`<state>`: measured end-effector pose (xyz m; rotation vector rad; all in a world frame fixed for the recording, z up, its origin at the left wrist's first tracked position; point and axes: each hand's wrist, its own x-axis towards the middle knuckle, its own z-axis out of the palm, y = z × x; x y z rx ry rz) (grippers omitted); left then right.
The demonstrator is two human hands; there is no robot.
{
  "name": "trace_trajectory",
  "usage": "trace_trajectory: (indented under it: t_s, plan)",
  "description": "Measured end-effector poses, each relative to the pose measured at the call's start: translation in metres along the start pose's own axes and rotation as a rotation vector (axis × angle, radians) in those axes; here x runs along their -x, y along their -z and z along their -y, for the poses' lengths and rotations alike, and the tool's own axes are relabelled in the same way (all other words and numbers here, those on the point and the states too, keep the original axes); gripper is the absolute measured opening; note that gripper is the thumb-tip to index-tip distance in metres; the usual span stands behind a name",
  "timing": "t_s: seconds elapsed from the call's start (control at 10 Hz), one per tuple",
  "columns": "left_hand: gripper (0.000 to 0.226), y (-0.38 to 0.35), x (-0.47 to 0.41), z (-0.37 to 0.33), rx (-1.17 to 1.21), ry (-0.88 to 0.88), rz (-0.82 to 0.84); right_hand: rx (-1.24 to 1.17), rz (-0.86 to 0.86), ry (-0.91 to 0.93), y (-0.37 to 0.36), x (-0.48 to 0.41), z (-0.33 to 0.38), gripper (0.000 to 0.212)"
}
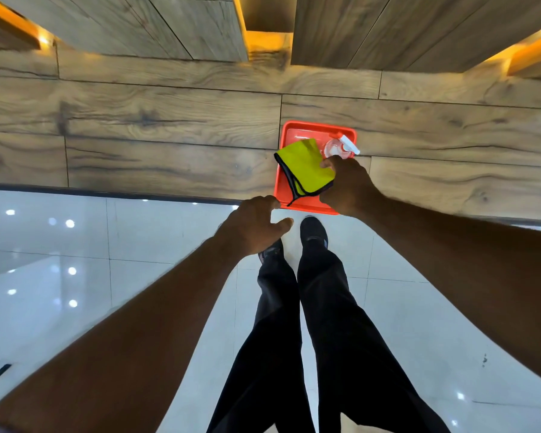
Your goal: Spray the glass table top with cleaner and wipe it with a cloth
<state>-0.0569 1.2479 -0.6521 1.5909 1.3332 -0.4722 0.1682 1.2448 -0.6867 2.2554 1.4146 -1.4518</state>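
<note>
On the far left you see the floor (pixel 44 276). It is made of white square tiles, smooth and shiny, with little dots of light on them. Above it runs the table top (pixel 169 126), flat and wide, with a brown wood pattern and a thin dark edge. You cannot tell from here if glass lies over it.

Your left hand (pixel 253 226) hangs over that edge, just beside the near corner of the tray (pixel 289 129). Its fingers are loosely bent and hold nothing.

The tray is orange-red plastic, a box shape with round corners and a low rim. It sits on the table top at the near edge. In it lies the cloth (pixel 303 167), soft, yellow-green, folded flat, with a dark border. Just to its right stands the spray bottle (pixel 334 149), clear and round, with a white trigger head.

Your right hand (pixel 347 185) is over the tray, thumb by the cloth and the bottle. Its fingers are hidden, so you cannot tell if it grips anything.

Below, your legs (pixel 325 307) are in black trousers and dark shoes (pixel 313 229).
</note>
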Motion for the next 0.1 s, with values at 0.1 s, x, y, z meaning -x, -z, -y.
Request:
trace_trajectory:
  t_s: [0.1]
  plan:
    - [0.062, -0.0025, 0.0021, 0.0027, 0.024, 0.010, 0.008, -0.014, 0.015, -0.036, -0.0072, 0.0077, -0.0087, 0.073]
